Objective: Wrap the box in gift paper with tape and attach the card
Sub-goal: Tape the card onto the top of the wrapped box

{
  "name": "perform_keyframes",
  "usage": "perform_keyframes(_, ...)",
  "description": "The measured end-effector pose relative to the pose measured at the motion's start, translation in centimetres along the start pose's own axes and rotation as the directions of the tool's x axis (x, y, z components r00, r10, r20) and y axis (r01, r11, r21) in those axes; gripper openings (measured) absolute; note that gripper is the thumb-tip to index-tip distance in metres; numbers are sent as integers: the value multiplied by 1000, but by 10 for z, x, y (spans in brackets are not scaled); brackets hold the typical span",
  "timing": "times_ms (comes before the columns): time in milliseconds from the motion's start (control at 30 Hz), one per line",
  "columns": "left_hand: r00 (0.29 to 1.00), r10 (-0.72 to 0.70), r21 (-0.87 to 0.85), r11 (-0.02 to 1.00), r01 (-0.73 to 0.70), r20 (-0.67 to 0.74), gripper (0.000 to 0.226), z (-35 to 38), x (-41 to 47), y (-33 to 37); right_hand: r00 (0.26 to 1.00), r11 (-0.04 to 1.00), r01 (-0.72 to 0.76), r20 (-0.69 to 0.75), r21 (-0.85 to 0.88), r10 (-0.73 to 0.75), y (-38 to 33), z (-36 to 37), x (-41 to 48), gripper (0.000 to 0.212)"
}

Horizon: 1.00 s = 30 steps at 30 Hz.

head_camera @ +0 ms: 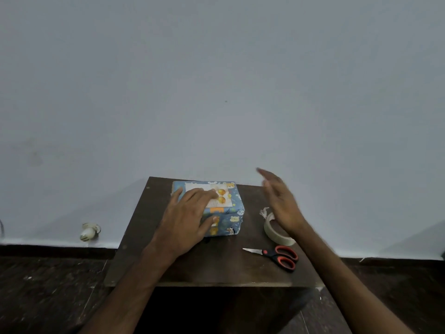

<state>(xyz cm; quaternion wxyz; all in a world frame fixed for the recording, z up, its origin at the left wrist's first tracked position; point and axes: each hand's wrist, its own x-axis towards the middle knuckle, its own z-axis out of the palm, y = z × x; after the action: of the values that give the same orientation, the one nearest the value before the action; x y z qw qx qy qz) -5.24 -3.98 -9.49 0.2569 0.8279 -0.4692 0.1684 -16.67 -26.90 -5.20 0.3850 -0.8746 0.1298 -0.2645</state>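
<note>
Pressing the card (221,195) onto the wrapped box (228,220)
Left hand (190,213) lies flat-fingered on the card, box directly beneath; right hand (279,198) hovers slack and empty to the box's right — tape roll (274,233) just below its wrist, nearer that hand.

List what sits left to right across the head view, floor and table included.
Going rightward: white object by the wall → wrapped box → tape roll. The scissors overlap the tape roll's span, so they are left out.
</note>
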Motion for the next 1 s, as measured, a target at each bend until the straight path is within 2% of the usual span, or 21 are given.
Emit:
perform_keyframes(33,1000,-7,-15,1000,7,1,50,-1,0,-1,988,998,-52,-149,-35,46,10,-9,-13,32)
perform_keyframes(67,1000,-5,-21,1000,5,4,51,-1,0,0,975,986,-120,-201,-115,95,20,-17,-29,27)
perform_keyframes(133,1000,15,-21,1000,-15,17,54,-2,0,2,978,905,-209,-95,-371,186,45,-25,-55,29)
perform_keyframes(200,1000,8,-54,999,-6,27,57,-3,-3,3,971,798,-172,39,-577,237,65,-19,-71,34)
perform_keyframes(300,1000,9,-83,996,-10,-22,59,-7,0,7,989,768,-139,-42,-625,144,72,-16,-76,23)
perform_keyframes(367,992,32,-81,996,-42,-122,54,-12,-1,17,992,819,-77,-130,-569,3,69,-14,-79,11)
perform_keyframes(400,979,52,-80,994,-69,-199,48,-16,-2,26,979,878,-46,-194,-476,-54,63,-14,-84,6)
perform_keyframes(433,963,39,-112,991,-72,-268,40,-19,-5,38,964,949,-47,-263,-312,-38,56,-11,-90,7)
perform_keyframes(467,957,-19,-185,982,-36,-291,32,-22,-10,51,947,995,-69,-317,-67,44,46,-8,-97,10)
perform_keyframes(500,963,-103,-296,955,26,-248,29,-22,-16,63,940,980,-92,-309,178,144,35,-3,-104,13)
perform_keyframes(533,972,-194,-424,897,123,-129,33,-22,-21,74,942,931,-70,-284,357,180,24,3,-110,13)
perform_keyframes(567,965,-259,-542,806,237,36,42,-21,-24,84,948,902,-23,-278,431,157,15,8,-118,12)
perform_keyframes(633,907,-291,-719,553,420,306,50,-15,-28,97,973,875,39,-218,482,76,5,19,-132,15)
perform_keyframes(700,873,-299,-819,324,474,387,30,-16,-28,107,996,879,16,-89,476,30,1,27,-141,21)
perform_keyframes(733,870,-315,-843,270,464,378,17,-19,-28,110,999,900,13,-43,435,6,1,28,-143,23)
perform_keyframes(833,862,-328,-859,212,467,388,13,-23,-29,113,997,951,73,-36,299,-65,4,24,-141,25)
perform_keyframes(1000,871,-323,-879,182,441,370,23,-27,-27,104,992,954,46,-122,295,-11,-3,13,-128,35)
